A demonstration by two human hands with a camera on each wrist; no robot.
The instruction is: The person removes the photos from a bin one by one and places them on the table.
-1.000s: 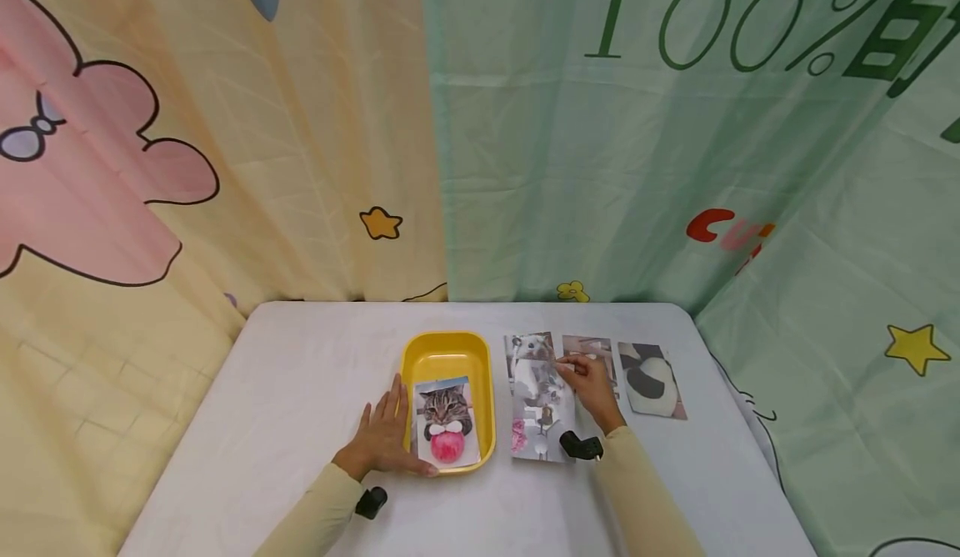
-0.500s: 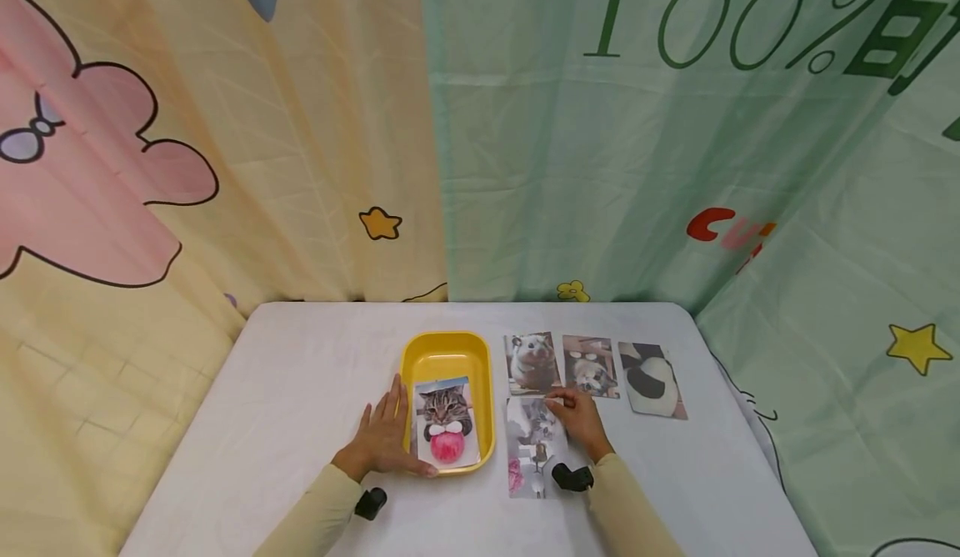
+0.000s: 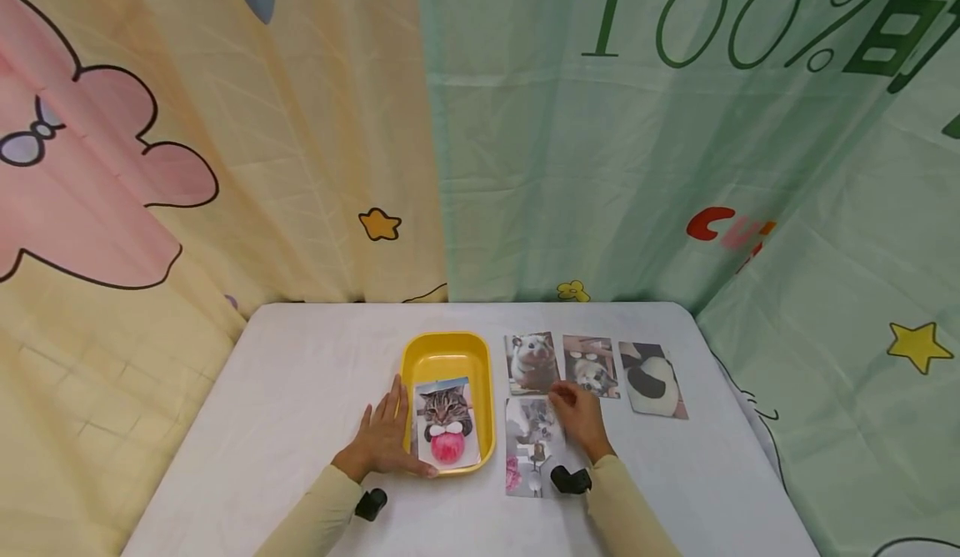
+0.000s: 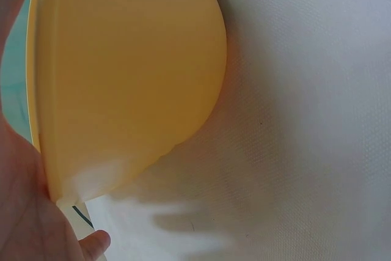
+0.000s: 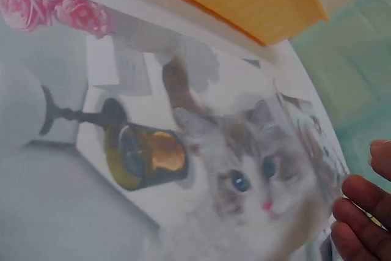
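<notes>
My left hand (image 3: 381, 439) rests with spread fingers on the left rim of a yellow plastic tray (image 3: 487, 424). Inside that tray lies a photo card (image 3: 447, 444) of a tabby cat with a pink ball. In the left wrist view the tray's outer wall (image 4: 134, 59) fills much of the picture, with the palm against its rim. A photo card (image 3: 534, 457) of a pale kitten, glasses and pink roses lies flat right of the tray. My right hand (image 3: 579, 419) is at that card's upper right corner; the right wrist view shows a gap between thumb and fingers (image 5: 360, 194).
Behind the kitten card lie a hamster photo card (image 3: 532, 363), a card with an animal's face (image 3: 591, 367), and a black-and-white card (image 3: 651, 380) farther right. All are on a white table (image 3: 315, 365). Printed curtains (image 3: 525, 165) hang behind it.
The kitten card came toward me with my right hand, off the hamster card, and settled on the table. My right fingers have since loosened from it. The left hand has stayed put.
</notes>
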